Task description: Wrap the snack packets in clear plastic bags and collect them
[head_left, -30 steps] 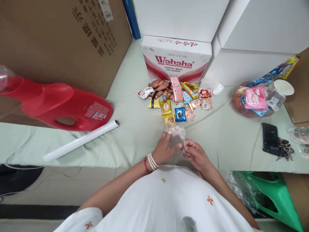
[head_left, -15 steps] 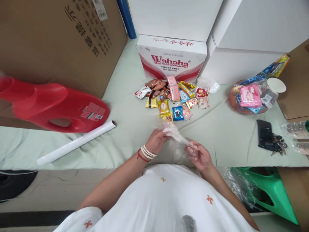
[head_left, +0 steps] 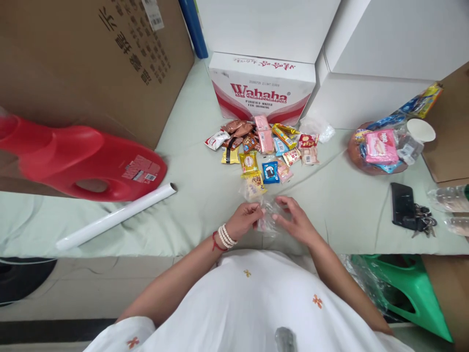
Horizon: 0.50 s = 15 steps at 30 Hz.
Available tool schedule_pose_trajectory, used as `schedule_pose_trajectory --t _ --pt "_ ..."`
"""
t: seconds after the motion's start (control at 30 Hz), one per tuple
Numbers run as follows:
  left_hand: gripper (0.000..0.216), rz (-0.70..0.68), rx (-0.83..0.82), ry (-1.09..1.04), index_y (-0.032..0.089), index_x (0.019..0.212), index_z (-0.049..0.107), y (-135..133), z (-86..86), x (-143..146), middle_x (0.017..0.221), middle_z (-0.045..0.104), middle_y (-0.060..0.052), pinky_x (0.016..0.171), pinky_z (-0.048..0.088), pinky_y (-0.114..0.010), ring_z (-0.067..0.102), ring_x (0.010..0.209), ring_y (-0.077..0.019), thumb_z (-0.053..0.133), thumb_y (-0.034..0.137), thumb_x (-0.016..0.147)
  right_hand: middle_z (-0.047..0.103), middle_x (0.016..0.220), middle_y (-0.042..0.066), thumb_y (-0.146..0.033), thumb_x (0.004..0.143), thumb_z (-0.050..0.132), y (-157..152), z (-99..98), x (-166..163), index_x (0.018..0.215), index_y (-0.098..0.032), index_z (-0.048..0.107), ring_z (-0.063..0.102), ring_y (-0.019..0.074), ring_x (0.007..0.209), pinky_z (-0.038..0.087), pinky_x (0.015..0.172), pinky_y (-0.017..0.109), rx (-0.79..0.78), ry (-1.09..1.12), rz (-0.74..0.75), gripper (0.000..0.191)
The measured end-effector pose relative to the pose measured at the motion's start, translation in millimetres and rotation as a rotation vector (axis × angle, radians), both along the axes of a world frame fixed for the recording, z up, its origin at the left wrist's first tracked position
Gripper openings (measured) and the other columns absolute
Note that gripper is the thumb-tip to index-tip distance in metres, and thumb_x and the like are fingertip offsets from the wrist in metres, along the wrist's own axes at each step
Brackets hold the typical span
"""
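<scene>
My left hand (head_left: pixel 246 220), with a beaded bracelet at the wrist, pinches a clear plastic bag (head_left: pixel 269 222) that hangs crumpled in front of my chest. Just right of the bag, my right hand (head_left: pixel 295 222) is open, thumb and fingers apart; its fingertips are at the bag's edge, and I cannot tell if they touch it. Past the bag lies a pile of wrapped snacks (head_left: pixel 249 164) in brown, yellow, pink and blue packets. A yellow cookie packet (head_left: pixel 256 185) is closest to my hands, partly behind the clear plastic.
A white water carton (head_left: pixel 262 90) stands behind the snacks. To the left are a red detergent jug (head_left: pixel 91 161) and a white tube (head_left: pixel 117 216). At right sit a bowl of snacks (head_left: pixel 357 159), a black phone (head_left: pixel 402 205) and keys (head_left: pixel 425 220). Clear plastic (head_left: pixel 318 128) lies by the carton.
My right hand has let go of the stretched bag and spread its fingers. The bag has slackened and bunched up, and my left hand has come slightly right and nearer to me.
</scene>
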<state>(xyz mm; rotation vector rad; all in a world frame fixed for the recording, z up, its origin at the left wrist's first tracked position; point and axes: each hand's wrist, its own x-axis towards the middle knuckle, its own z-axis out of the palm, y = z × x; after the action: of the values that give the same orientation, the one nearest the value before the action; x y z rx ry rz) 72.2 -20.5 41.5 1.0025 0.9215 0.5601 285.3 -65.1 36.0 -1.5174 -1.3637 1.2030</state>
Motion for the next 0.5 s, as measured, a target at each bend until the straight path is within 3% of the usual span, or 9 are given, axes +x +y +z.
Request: schedule_pose_trajectory --t 0.1,0.2,0.3,0.37,0.43,0.5 --pt "0.048 -0.119 0.067 -0.043 0.017 0.065 0.065 0.6 3.4 -5.8 0.063 0.058 0.001 0.055 0.042 -0.025 0.052 0.057 -0.0117 0.072 0.062 0.08 0.067 0.093 0.002 -0.044 0.084 0.076 15.9 -13.5 -16.9 0.109 -0.024 0.069 0.059 0.0181 0.085 0.051 0.081 0.032 -0.057 0.074 -0.026 0.032" --pt "0.048 -0.089 0.073 0.009 0.017 0.065 0.062 1.4 -2.9 -18.3 0.063 0.057 0.001 0.059 0.041 -0.026 0.05 0.059 -0.012 0.069 0.061 0.082 0.057 0.075 -0.002 -0.047 0.087 0.071 22.4 -18.4 -18.5 0.089 -0.023 0.065 0.049 0.014 0.068 0.047 0.065 0.027 -0.092 0.159 -0.074 0.025" --pt "0.04 0.138 0.11 0.203 0.019 0.072 0.058 -0.9 -13.1 -29.5 0.064 0.055 0.003 0.061 0.042 -0.026 0.051 0.061 -0.0125 0.074 0.055 0.078 0.056 0.078 -0.002 -0.051 0.085 0.073 20.5 -11.4 -13.9 0.087 -0.025 0.062 0.05 0.0144 0.067 0.047 0.056 0.025 -0.119 0.294 -0.202 0.029" --pt "0.039 0.26 0.159 0.283 0.019 0.086 0.061 -4.4 -14.7 -30.7 0.08 0.063 0.0 0.069 0.047 -0.028 0.06 0.075 -0.0159 0.079 0.052 0.075 0.06 0.083 0.0 -0.053 0.083 0.076 16.7 -2.4 -14.7 0.089 -0.025 0.061 0.054 0.0149 0.066 0.046 0.051 0.025 -0.155 0.354 -0.229 0.032" --pt "0.047 0.265 0.174 0.233 0.02 0.104 0.063 -7.8 -9.9 -24.4 0.106 0.068 -0.007 0.08 0.052 -0.032 0.066 0.095 -0.0211 0.079 0.053 0.076 0.065 0.091 0.002 -0.055 0.084 0.076 12.2 7.9 -20.9 0.09 -0.025 0.061 0.057 0.0148 0.066 0.047 0.05 0.026 -0.161 0.392 -0.198 0.034" --pt "0.059 0.189 0.138 0.098 0.021 0.119 0.061 -9.3 -0.9 -11.1 0.117 0.068 -0.011 0.083 0.054 -0.035 0.068 0.101 -0.0238 0.078 0.059 0.077 0.067 0.1 0.003 -0.057 0.086 0.074 7.8 17.4 -30.7 0.093 -0.025 0.061 0.058 0.0144 0.067 0.05 0.053 0.027 -0.151 0.448 -0.119 0.035"
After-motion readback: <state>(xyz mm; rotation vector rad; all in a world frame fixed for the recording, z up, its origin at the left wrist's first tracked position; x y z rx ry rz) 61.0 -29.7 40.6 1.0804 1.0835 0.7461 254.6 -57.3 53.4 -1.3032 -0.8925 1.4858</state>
